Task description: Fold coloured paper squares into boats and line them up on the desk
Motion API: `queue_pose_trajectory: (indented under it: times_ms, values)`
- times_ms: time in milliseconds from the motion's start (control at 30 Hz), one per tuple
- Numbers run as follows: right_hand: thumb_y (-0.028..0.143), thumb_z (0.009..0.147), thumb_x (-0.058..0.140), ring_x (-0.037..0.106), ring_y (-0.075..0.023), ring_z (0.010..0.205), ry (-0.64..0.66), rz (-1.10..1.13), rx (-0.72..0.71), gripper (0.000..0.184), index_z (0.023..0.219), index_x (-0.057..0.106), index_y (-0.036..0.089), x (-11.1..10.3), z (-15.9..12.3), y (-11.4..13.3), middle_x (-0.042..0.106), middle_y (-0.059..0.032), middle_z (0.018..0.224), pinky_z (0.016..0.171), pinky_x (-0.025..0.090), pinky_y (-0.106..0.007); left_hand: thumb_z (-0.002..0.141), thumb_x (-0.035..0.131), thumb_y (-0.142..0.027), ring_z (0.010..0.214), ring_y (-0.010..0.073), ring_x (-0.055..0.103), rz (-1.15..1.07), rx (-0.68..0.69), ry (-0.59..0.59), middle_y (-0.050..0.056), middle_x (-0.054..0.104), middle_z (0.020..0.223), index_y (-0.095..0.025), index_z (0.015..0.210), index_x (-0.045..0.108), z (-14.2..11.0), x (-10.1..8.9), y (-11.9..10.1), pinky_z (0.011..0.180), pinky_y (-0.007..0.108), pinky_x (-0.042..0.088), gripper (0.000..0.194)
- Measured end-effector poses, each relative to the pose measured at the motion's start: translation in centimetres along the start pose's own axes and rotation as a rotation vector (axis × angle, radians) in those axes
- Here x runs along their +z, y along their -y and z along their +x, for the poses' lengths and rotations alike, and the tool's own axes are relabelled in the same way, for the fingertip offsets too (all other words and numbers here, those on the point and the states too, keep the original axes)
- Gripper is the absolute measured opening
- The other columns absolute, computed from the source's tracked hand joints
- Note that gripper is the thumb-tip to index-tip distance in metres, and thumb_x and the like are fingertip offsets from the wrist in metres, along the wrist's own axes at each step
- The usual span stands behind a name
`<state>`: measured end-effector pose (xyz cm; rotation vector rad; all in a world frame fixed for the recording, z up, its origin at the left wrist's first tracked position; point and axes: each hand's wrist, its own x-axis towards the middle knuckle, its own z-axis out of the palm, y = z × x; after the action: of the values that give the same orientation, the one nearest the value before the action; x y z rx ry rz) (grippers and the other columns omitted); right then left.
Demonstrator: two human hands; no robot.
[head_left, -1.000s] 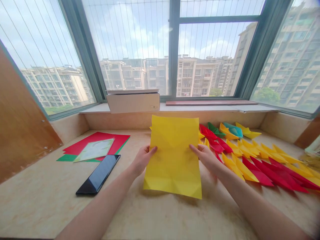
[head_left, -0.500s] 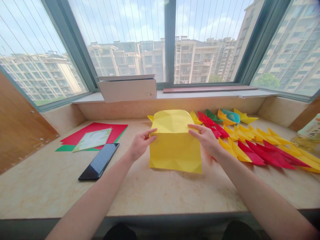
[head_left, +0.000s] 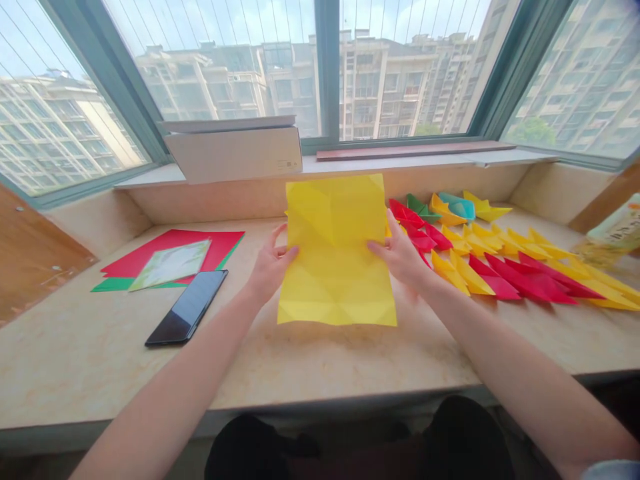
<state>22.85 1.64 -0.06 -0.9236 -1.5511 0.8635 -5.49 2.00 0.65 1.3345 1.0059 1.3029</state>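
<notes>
Both my hands are pinching, left hand (head_left: 271,267) and right hand (head_left: 401,252) gripping opposite edges of the creased yellow sheet (head_left: 334,267), spreading it over the counter (head_left: 340,367). I'm probably between folds; the next move is likely calling for aligning creases.

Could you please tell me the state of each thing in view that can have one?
Yellow sheet, opened out, creased, held
Left hand, gripping its left edge
Right hand, gripping its right edge
Phone, face up, looks dark
Box, seems slightly open
Boats, folded, in rows
Red paper, flat, partly covered
Green paper, mostly covered
Pale card, flat
Window, cannot tell if shut
</notes>
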Motion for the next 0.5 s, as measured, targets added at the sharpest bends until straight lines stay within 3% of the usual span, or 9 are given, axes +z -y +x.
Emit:
queue_pose_trajectory:
  times_ms: [67, 200, 267, 400, 500]
  values:
    - [0.038, 0.085, 0.069, 0.068, -0.0264, 0.107, 0.038, 0.04, 0.004, 0.04, 0.122, 0.068, 0.025, 0.1, 0.1, 0.2, 0.073, -0.0054, 0.116, 0.095, 0.056, -0.043, 0.073, 0.082, -0.034, 0.073, 0.0212, 0.074, -0.048, -0.032, 0.007, 0.001, 0.078, 0.087, -0.026, 0.15, 0.029, 0.1, -0.1, 0.0, 0.066, 0.032, 0.06, 0.093]
    - [0.04, 0.077, 0.074, 0.067, -0.0288, 0.109, 0.052, 0.039, 0.061, 0.025, 0.095, 0.079, 0.024, -0.2, 0.0, 0.8, 0.076, -0.0044, 0.108, 0.095, 0.053, -0.044, 0.073, 0.081, -0.037, 0.079, 0.0233, 0.075, -0.092, -0.077, 0.073, 0.006, 0.077, 0.096, -0.02, 0.119, 0.061, 0.0, -0.2, -0.3, 0.072, 0.035, 0.06, 0.052]
    - [0.041, 0.071, 0.078, 0.067, -0.0289, 0.106, 0.058, 0.055, 0.09, 0.024, 0.088, 0.08, 0.025, -0.5, -0.1, 1.0, 0.073, -0.0044, 0.116, 0.092, 0.055, -0.043, 0.072, 0.081, -0.034, 0.084, 0.0265, 0.074, -0.095, -0.093, 0.061, 0.007, 0.077, 0.097, -0.019, 0.106, 0.067, -0.1, 0.1, -0.5, 0.076, 0.037, 0.059, 0.04]
    - [0.042, 0.065, 0.083, 0.07, -0.025, 0.093, 0.048, 0.101, 0.138, 0.026, 0.086, 0.082, 0.027, -0.7, -0.5, 1.1, 0.066, -0.0031, 0.128, 0.08, 0.059, -0.039, 0.068, 0.08, -0.035, 0.092, 0.0306, 0.072, -0.183, -0.085, -0.027, 0.005, 0.077, 0.089, -0.018, 0.092, 0.07, -0.3, 0.8, -1.0, 0.08, 0.039, 0.058, 0.032]
    - [0.038, 0.07, 0.08, 0.067, -0.0262, 0.101, 0.011, 0.03, 0.027, 0.016, 0.084, 0.081, 0.029, -0.5, -0.8, 0.8, 0.064, -0.002, 0.127, 0.084, 0.059, -0.04, 0.074, 0.07, -0.054, 0.093, 0.0304, 0.072, -0.268, -0.181, 0.065, 0.007, 0.077, 0.092, -0.017, 0.094, 0.07, -0.5, 0.9, -1.4, 0.076, 0.037, 0.059, 0.042]
